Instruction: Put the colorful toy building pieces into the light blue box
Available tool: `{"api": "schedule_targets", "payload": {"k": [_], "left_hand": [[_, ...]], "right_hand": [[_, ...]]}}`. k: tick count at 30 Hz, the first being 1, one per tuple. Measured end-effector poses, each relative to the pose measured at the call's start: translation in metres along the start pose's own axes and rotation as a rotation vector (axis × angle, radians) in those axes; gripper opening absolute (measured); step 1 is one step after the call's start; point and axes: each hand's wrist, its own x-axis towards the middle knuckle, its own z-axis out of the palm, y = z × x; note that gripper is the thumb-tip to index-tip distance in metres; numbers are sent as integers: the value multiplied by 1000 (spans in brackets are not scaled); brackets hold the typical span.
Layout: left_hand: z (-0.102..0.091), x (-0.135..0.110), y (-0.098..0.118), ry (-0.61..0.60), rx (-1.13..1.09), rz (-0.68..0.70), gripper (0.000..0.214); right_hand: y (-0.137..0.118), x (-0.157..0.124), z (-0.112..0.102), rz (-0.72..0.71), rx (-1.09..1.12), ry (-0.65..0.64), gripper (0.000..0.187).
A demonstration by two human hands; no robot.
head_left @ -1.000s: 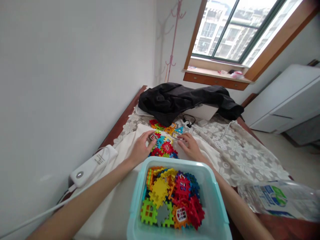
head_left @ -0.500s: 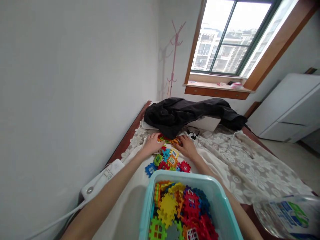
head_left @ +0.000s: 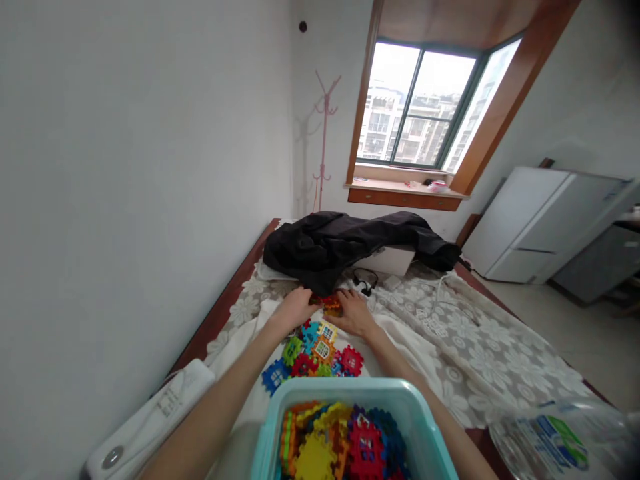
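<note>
Beyond the tub, orange and red interlocking building blocks [head_left: 330,303] lie against the edge of a black cloth [head_left: 320,257]. My left hand [head_left: 294,310] grips their left side, fingers curled and partly hidden. From the right, my right hand [head_left: 354,313] closes on the same blocks and covers part of them. Nearer to me is a loose pile of coloured blocks, among them an orange window block [head_left: 323,349], a blue one [head_left: 275,377] and a red one [head_left: 352,361]. More blocks, such as a yellow one [head_left: 315,459], fill the light-blue tub [head_left: 350,385] between my forearms.
A white power strip [head_left: 160,413] runs along the wall at left. At lower right lies a clear plastic bottle [head_left: 555,437]. A black headset [head_left: 367,280] rests on the patterned cover [head_left: 480,347] near a pale box [head_left: 393,260] under the cloth.
The view has tilted up and shifted right, so the scene sits lower and further left. My hands have drawn closer together around the orange and red blocks.
</note>
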Motion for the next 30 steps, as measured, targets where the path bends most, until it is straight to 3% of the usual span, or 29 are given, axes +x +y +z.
{"api": "schedule_targets", "payload": {"k": [6,17,26,30], "left_hand": [[-3,0,5,-11,49,-4,34],[8,6,5,-39,29,48,32],[20,19,0,36,-62,49,28],[25,25,0,136,-189,73,30]], "right_hand": [[7,-1,-1,-55,52,-20,66],[11,-6,-4,-41,37,50,43],[18,-12,-7,-155,232,127,63],[23,-11,-4,-168,340,220,63]]}}
